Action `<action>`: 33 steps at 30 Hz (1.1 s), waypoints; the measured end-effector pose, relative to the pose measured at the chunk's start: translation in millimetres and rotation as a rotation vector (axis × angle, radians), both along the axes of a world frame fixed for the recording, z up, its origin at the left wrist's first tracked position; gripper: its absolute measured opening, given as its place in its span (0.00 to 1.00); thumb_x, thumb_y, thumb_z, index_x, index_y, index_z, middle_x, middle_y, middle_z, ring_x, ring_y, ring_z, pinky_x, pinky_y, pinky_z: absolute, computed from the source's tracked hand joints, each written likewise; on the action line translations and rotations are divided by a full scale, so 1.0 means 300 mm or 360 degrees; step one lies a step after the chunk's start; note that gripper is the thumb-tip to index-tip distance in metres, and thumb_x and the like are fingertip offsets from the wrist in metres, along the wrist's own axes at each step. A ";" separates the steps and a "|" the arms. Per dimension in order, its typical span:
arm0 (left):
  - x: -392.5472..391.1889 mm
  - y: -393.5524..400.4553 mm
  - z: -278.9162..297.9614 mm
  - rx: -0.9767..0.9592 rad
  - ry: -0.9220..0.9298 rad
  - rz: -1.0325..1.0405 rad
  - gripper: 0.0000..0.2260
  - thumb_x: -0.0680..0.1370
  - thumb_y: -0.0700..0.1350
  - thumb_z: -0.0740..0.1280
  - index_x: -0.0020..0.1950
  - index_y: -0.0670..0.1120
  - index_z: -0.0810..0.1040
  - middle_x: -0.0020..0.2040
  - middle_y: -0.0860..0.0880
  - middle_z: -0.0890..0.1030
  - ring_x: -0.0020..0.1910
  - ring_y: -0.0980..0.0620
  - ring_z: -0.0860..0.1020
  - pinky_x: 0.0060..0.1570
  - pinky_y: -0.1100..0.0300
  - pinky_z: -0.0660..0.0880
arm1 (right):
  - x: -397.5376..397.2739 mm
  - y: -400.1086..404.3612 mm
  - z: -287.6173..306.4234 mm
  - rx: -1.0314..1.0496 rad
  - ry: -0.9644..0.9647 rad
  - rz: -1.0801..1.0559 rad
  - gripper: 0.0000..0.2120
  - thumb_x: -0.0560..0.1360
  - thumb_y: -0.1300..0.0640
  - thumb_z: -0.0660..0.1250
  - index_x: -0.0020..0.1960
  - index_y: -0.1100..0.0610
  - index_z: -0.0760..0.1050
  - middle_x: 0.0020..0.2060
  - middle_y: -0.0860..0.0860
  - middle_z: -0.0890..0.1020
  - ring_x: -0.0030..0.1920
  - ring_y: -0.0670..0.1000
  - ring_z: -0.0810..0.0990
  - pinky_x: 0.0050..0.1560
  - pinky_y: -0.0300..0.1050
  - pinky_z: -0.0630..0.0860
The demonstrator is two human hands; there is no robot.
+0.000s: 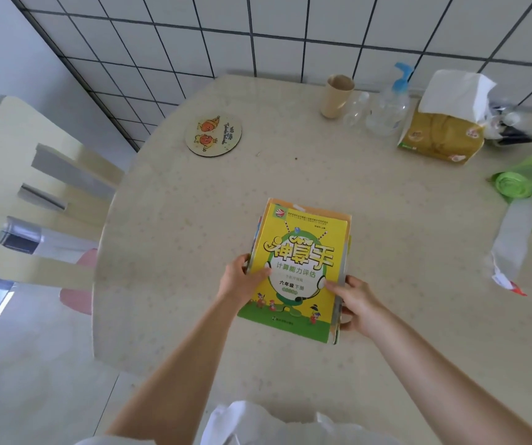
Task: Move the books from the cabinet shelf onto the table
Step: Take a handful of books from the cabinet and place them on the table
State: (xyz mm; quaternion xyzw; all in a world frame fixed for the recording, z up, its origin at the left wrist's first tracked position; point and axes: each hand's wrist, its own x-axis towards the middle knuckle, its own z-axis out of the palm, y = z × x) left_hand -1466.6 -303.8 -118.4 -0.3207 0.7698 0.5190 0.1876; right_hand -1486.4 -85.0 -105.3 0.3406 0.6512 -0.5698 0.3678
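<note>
As both hands, the left hand (242, 281) and right hand (356, 301), pinch the stack of books (296, 268) by its near sides, it sits over the worktop (194, 220), well short of the round coaster (213, 133). Lowering it flat before letting go (yellow workbook on top) should stop the lower books sliding out.

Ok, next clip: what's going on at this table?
A person holds a stack of books over the table, left hand gripping its left edge and right hand its right edge. The yellow-green workbook is on top. Whether the stack already rests on the table is unclear. A coaster lies farther back.
</note>
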 end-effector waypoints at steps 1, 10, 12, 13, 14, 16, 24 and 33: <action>0.004 0.004 -0.001 -0.0011 -0.0005 0.0013 0.16 0.75 0.51 0.71 0.61 0.51 0.75 0.53 0.50 0.83 0.44 0.51 0.83 0.44 0.51 0.82 | 0.001 -0.001 -0.003 0.0005 0.0016 0.0007 0.16 0.75 0.54 0.70 0.61 0.54 0.73 0.44 0.54 0.82 0.43 0.57 0.80 0.48 0.61 0.74; 0.015 0.041 0.025 -0.0341 -0.0005 0.0174 0.10 0.72 0.52 0.74 0.48 0.49 0.80 0.39 0.54 0.80 0.32 0.61 0.75 0.23 0.69 0.69 | 0.005 0.011 -0.004 0.0137 0.0117 0.0140 0.16 0.73 0.53 0.72 0.58 0.55 0.75 0.52 0.55 0.82 0.50 0.60 0.81 0.43 0.59 0.80; 0.017 0.053 0.030 -0.0339 -0.0014 0.0203 0.09 0.72 0.51 0.74 0.46 0.47 0.79 0.37 0.53 0.80 0.30 0.60 0.76 0.19 0.71 0.67 | 0.010 0.016 -0.010 0.0221 0.0125 0.0173 0.14 0.72 0.54 0.72 0.56 0.54 0.75 0.50 0.54 0.82 0.50 0.60 0.81 0.44 0.62 0.81; 0.017 0.058 0.033 -0.0345 -0.0019 0.0206 0.09 0.73 0.51 0.73 0.46 0.47 0.80 0.38 0.52 0.81 0.30 0.58 0.77 0.19 0.71 0.68 | 0.010 0.016 -0.010 0.0273 0.0125 0.0200 0.13 0.71 0.55 0.72 0.55 0.54 0.76 0.49 0.54 0.83 0.49 0.60 0.82 0.43 0.62 0.81; 0.018 0.064 0.039 -0.0360 -0.0027 0.0198 0.10 0.73 0.52 0.72 0.46 0.46 0.80 0.39 0.51 0.82 0.30 0.57 0.78 0.20 0.68 0.70 | 0.008 0.016 -0.007 0.0327 0.0127 0.0239 0.12 0.71 0.56 0.71 0.53 0.54 0.76 0.47 0.55 0.83 0.48 0.60 0.82 0.41 0.60 0.82; 0.024 0.071 0.056 -0.0437 -0.0060 0.0131 0.12 0.74 0.55 0.69 0.47 0.47 0.80 0.39 0.50 0.82 0.31 0.54 0.80 0.25 0.64 0.72 | 0.008 0.008 0.016 0.0411 0.0128 0.0371 0.10 0.71 0.56 0.67 0.52 0.54 0.74 0.46 0.55 0.82 0.45 0.60 0.83 0.35 0.54 0.82; 0.131 0.071 0.096 -0.0469 -0.0074 -0.0069 0.18 0.76 0.49 0.61 0.67 0.51 0.71 0.50 0.51 0.80 0.43 0.51 0.80 0.43 0.51 0.81 | 0.087 0.013 0.065 0.0463 0.0158 0.0541 0.17 0.73 0.55 0.65 0.61 0.53 0.70 0.50 0.54 0.79 0.52 0.56 0.79 0.49 0.52 0.80; 0.243 0.168 0.183 -0.0854 0.0540 -0.0361 0.19 0.79 0.44 0.63 0.70 0.46 0.69 0.64 0.47 0.75 0.61 0.46 0.71 0.54 0.52 0.70 | 0.217 0.100 0.116 0.0524 0.0501 0.0429 0.22 0.75 0.57 0.66 0.67 0.59 0.69 0.61 0.57 0.77 0.57 0.58 0.77 0.60 0.55 0.75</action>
